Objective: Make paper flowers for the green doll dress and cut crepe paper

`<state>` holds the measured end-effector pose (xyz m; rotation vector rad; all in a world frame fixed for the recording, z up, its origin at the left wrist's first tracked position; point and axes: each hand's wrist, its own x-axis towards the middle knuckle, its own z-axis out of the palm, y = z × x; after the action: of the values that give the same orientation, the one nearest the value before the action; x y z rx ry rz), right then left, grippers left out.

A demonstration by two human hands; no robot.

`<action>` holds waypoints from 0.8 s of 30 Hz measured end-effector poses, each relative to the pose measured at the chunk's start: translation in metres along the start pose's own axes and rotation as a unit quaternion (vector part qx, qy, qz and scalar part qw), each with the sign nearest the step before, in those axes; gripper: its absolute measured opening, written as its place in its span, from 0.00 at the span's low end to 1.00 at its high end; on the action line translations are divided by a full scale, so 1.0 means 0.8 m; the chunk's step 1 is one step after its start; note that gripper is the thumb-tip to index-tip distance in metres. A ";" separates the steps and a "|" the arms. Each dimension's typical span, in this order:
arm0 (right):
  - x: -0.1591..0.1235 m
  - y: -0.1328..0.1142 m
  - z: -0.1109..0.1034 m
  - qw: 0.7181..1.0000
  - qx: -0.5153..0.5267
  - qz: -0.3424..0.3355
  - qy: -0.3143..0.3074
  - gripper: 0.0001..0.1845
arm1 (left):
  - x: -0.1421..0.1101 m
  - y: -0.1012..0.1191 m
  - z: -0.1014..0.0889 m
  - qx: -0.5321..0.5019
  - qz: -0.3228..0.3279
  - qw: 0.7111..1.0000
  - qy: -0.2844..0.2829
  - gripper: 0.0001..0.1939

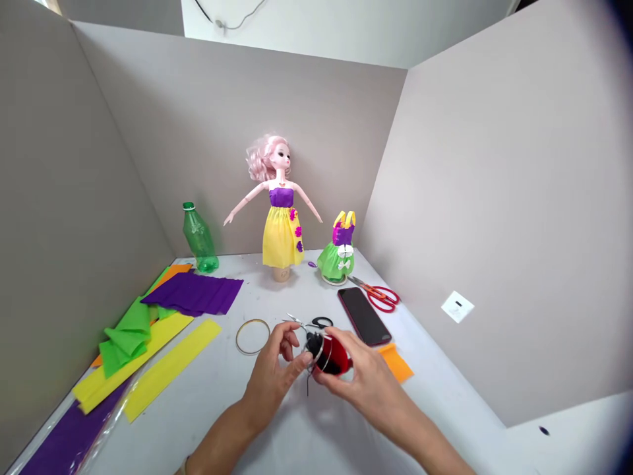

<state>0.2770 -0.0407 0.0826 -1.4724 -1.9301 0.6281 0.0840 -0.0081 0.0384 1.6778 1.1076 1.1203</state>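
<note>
My hands hold a small red and black bundle between them, above the white tabletop. It looks like red material inside a clear plastic ring, with a dark thread hanging below. My right hand grips its red side, and the fingers of my left hand pinch its black end. Just beyond them lie small black-handled scissors. A thin gold wire hoop rests left of my left hand. A black smartphone lies beyond my right hand, with an orange paper scrap beside it.
Grey board walls enclose the table on three sides. A doll in a yellow and purple dress stands at the back, between a green plastic bottle and a small green paper dress. Red-handled scissors lie right; crepe paper strips lie left.
</note>
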 end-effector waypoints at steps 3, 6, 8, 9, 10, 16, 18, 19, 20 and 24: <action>-0.007 0.007 0.031 0.999 -0.039 0.006 0.004 0.33 | -0.002 0.002 -0.003 0.064 0.024 0.997 -0.020 0.13; -0.017 0.020 0.050 0.995 -0.092 0.010 0.044 0.37 | -0.005 0.002 -0.004 0.087 0.061 0.993 -0.044 0.07; -0.025 0.028 0.058 0.989 -0.128 0.010 0.070 0.38 | -0.007 0.001 -0.004 0.089 0.093 0.988 -0.083 0.06; -0.029 0.031 0.061 0.986 -0.142 0.012 0.081 0.38 | -0.008 0.001 -0.004 0.088 0.108 0.985 -0.105 0.06; -0.032 0.033 0.063 0.984 -0.153 0.017 0.090 0.38 | -0.008 0.000 -0.003 0.085 0.122 0.981 -0.127 0.07; -0.043 0.029 0.042 0.989 -0.127 0.068 0.034 0.41 | -0.011 -0.002 0.002 0.066 0.195 0.962 -0.176 0.11; -0.047 0.020 0.017 0.995 -0.076 0.061 -0.014 0.43 | -0.012 0.000 0.004 0.069 0.209 0.958 -0.182 0.12; -0.049 0.015 0.003 0.997 -0.047 0.052 -0.039 0.43 | -0.013 0.001 0.004 0.073 0.215 0.956 -0.185 0.13; -0.050 0.011 -0.010 0.997 -0.019 0.046 -0.054 0.39 | -0.013 0.002 0.004 0.079 0.223 0.953 -0.187 0.14; -0.045 0.000 -0.040 0.998 0.034 0.023 -0.043 0.09 | -0.014 0.008 0.004 0.104 0.256 0.943 -0.186 0.17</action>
<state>0.3070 -0.0756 0.0976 -1.4714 -1.9250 0.7827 0.0862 -0.0211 0.0408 2.3156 0.5727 0.9486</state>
